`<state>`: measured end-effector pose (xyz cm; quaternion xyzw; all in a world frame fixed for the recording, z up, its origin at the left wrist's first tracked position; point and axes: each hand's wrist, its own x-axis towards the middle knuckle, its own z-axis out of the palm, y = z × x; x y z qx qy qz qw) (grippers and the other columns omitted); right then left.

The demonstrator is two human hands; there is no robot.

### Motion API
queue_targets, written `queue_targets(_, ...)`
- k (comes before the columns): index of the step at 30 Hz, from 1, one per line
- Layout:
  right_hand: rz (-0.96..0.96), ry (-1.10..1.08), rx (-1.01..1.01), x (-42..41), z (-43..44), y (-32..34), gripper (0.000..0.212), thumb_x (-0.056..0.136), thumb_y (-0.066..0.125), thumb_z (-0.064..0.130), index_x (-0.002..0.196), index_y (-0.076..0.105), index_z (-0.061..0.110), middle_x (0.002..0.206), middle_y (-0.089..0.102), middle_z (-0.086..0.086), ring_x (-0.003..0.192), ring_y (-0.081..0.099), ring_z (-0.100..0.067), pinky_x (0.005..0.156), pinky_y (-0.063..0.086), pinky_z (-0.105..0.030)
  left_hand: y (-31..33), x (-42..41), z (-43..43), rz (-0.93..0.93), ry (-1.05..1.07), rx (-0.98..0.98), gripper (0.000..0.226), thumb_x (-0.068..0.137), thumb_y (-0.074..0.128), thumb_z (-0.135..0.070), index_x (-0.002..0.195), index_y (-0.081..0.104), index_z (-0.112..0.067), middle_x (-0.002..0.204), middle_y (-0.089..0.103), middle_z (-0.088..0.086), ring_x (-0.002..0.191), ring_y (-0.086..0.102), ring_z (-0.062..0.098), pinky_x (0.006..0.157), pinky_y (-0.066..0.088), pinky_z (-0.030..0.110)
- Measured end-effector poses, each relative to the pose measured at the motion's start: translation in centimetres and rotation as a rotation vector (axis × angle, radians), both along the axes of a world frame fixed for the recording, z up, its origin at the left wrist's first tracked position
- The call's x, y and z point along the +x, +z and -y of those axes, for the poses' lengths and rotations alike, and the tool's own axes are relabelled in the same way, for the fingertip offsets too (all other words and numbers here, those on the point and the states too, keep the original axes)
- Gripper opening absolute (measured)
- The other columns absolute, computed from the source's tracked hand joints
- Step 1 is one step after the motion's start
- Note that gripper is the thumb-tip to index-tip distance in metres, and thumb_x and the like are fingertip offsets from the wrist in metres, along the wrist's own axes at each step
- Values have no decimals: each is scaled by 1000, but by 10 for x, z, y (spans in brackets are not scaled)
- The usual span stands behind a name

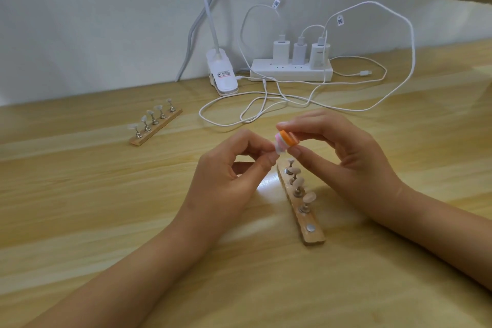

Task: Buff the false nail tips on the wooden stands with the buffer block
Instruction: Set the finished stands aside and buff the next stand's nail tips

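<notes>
My right hand (343, 152) pinches a small buffer block (366, 138) with an orange face and pink-white layers, held above the table. My left hand (234, 168) pinches a nail tip holder (280, 151) against the block's lower edge. Below both hands lies a wooden stand (311, 221) with several metal pegs carrying nail tips (308, 197); its nearest magnet spot (310, 227) is bare. A second wooden stand (155, 125) with several nail tips sits at the far left.
A white power strip (291, 70) with three chargers stands by the wall. White cables (266, 106) loop over the table behind my hands. A white clip lamp base (222, 76) stands left of the strip. The wooden table (106, 208) spreads all around.
</notes>
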<state>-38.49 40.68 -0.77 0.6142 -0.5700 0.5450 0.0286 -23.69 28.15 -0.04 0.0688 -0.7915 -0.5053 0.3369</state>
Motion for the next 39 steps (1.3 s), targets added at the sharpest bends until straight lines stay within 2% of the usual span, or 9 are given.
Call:
queue_targets(5, 43, -19, 53, -1, 0, 0, 27, 94, 67, 11, 118, 65, 23, 112, 66, 14, 108, 65, -21, 93, 53, -43, 0, 0, 1, -11, 2, 21, 14, 88, 68, -11, 82, 64, -24, 78, 65, -10, 79, 64, 8, 70, 53, 20)
queue_targets(11, 10, -24, 33, 3, -1, 3, 24, 95, 66, 18, 118, 64, 26, 112, 66, 15, 109, 64, -17, 94, 52, -38, 0, -1, 0, -7, 2, 4, 4, 86, 67, -18, 84, 64, -19, 78, 64, -12, 79, 63, 6, 70, 51, 19)
queue_targets(13, -12, -40, 30, 3, -1, 4, 26, 94, 66, 14, 118, 64, 24, 113, 66, 11, 109, 63, -18, 94, 51, -38, -1, 0, 0, -15, 7, -11, 4, 86, 66, -18, 84, 64, -20, 78, 64, -14, 79, 63, 6, 70, 52, 20)
queue_targets(17, -107, -48, 10, 5, -2, 5, 28, 92, 66, 7, 119, 65, 16, 114, 64, -2, 112, 61, -16, 98, 44, -25, 0, 0, -2, -16, 23, -74, 9, 87, 66, -16, 84, 63, -23, 78, 63, -13, 79, 63, 8, 72, 53, 19)
queue_targets(24, -144, -49, 29, 7, -3, 4, 30, 91, 68, 4, 120, 66, 12, 114, 64, -4, 112, 61, -19, 97, 47, -30, 1, 1, -1, 6, 50, -19, 6, 89, 66, -21, 85, 64, -24, 81, 67, -14, 80, 66, 6, 73, 55, 23)
queue_targets(28, 56, -56, -12, 1, -3, 5, 28, 94, 67, 7, 119, 64, 20, 111, 67, 2, 108, 63, -24, 99, 49, -40, 1, 0, 1, 6, 94, 52, 13, 90, 68, -13, 86, 66, -25, 81, 67, -12, 78, 65, 7, 71, 53, 20)
queue_targets(32, 333, -47, -17, -1, -2, 9, 20, 92, 69, 26, 109, 67, 34, 112, 71, 5, 109, 66, -15, 98, 49, -27, 3, 0, 3, 20, 96, 46, 13, 90, 67, -11, 90, 68, -25, 85, 64, -15, 81, 61, 3, 70, 47, 12)
queue_targets(37, 417, -51, 8, -2, -1, 10, 16, 92, 69, 28, 107, 68, 32, 109, 72, 6, 105, 66, -10, 92, 50, -21, -3, -6, 6, 243, 102, -152, 33, 86, 63, -4, 105, 70, -30, 108, 55, -19, 113, 49, 9, 86, 46, 15)
queue_targets(39, 420, -43, 21, -1, -1, 10, 15, 92, 69, 28, 107, 68, 31, 108, 71, 7, 105, 66, -11, 92, 50, -21, -5, -8, 8, 291, 114, -154, 37, 83, 60, -2, 106, 70, -29, 112, 53, -18, 117, 47, 12, 85, 44, 11)
